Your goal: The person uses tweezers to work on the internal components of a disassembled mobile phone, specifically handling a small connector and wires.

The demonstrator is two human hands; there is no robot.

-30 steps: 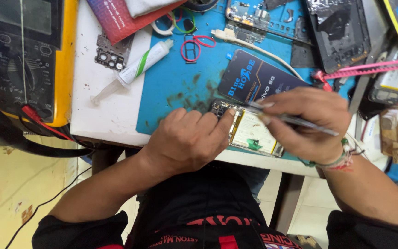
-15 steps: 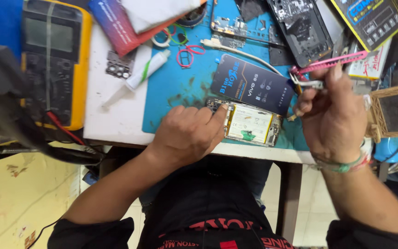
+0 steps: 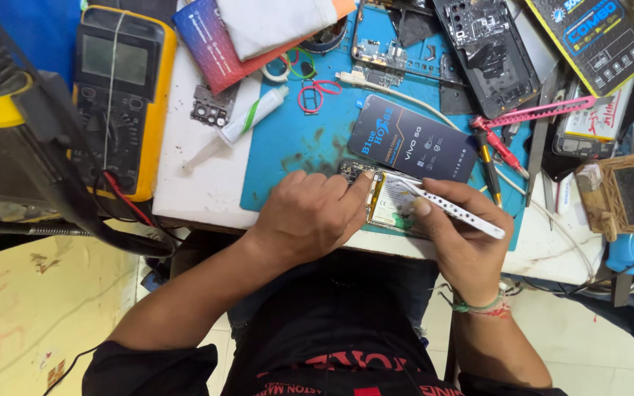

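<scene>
From where I watch, the yellow meter (image 3: 115, 95) sits far left on the white table (image 3: 207, 194), its red lead trailing off the edge, with a small white tube (image 3: 247, 121) beside it near the rim of the blue mat (image 3: 295, 143). My left hand (image 3: 313, 213) lies curled and pressed down on the opened phone (image 3: 390, 198), which rests at the near edge of the mat, thumb braced along its side to keep it steady. My right hand (image 3: 460, 235) pinches a white tweezer (image 3: 453, 209) like a pen, its tip angled down onto the phone's insides. I judge this as the picking or prying stage of a repair; the next move calls for a fine, steady tip and a firm hold from the left. Further right lie a dark card (image 3: 412, 139), a red-handled tool (image 3: 500, 150) and a stripped phone frame (image 3: 489, 51). Below the table edge, pale floor tiles show.
</scene>
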